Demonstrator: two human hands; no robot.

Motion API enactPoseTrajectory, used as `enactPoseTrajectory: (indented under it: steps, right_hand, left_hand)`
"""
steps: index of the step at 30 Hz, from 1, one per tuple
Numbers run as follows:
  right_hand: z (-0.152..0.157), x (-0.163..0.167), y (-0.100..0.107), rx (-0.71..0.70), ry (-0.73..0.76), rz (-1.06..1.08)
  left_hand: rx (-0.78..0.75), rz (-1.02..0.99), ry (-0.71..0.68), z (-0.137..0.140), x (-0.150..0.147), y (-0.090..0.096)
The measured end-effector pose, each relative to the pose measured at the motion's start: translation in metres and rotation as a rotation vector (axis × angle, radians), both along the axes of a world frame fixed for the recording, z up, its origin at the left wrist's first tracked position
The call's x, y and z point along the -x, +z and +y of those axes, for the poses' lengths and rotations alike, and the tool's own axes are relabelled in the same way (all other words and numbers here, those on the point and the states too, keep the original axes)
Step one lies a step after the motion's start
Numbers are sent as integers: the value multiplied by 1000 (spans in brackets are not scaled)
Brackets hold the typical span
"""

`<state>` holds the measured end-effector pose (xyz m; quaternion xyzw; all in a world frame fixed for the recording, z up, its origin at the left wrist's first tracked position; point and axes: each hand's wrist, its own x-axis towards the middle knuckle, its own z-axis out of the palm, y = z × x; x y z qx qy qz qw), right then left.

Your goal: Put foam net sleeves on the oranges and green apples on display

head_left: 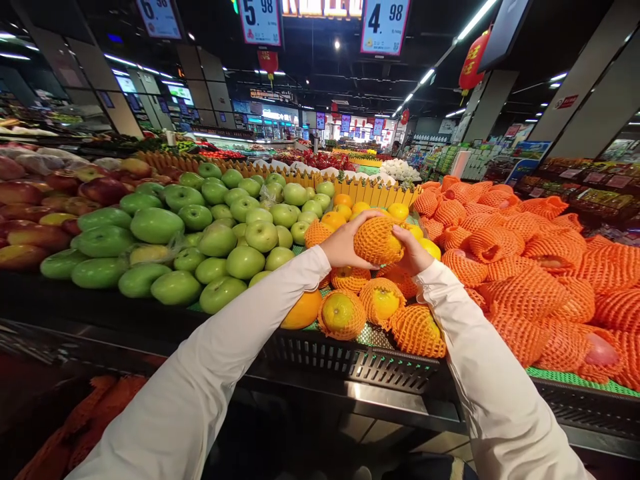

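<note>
Orange foam netting sleeves the round fruit, probably a citrus, gripped between both hands above the netted citrus fruits at the front of the display; the left hand curls around its left side and the right hand presses its right side, the right thumb near the top, though some fingers are hidden behind or beneath it. It looks moderately heavy for its size and firm inside, while the net should be soft, springy and grippy, cushioning skin that could bruise if squeezed hard. Cupping it around its widest part, with support from underneath, seems surest, since the loose sleeve might slide over smooth peel. Below, a black slotted plastic crate edges the display, with green apples to the left and more netted fruit in deeper orange to the right. A yellow picket divider runs behind. Price signs and a red lantern hang under the supermarket's dark ceiling, crossed by bright strip lights.
</note>
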<state>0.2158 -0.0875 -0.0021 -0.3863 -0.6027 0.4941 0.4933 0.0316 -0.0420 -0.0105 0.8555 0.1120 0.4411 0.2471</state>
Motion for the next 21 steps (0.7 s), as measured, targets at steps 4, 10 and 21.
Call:
enactPoseTrajectory:
  steps: [4,10,21]
  right_hand:
    - [-1,-5,5,42,32,-64]
    - [-1,-18,11,-289,-305,-217]
    - [-5,-26,13,-551,-481,-475]
  left_hand:
    - [56,-72,96,1,1,-1]
    - [-72,-113,333,2,5,2]
    - [-73,4,231,1,2,1]
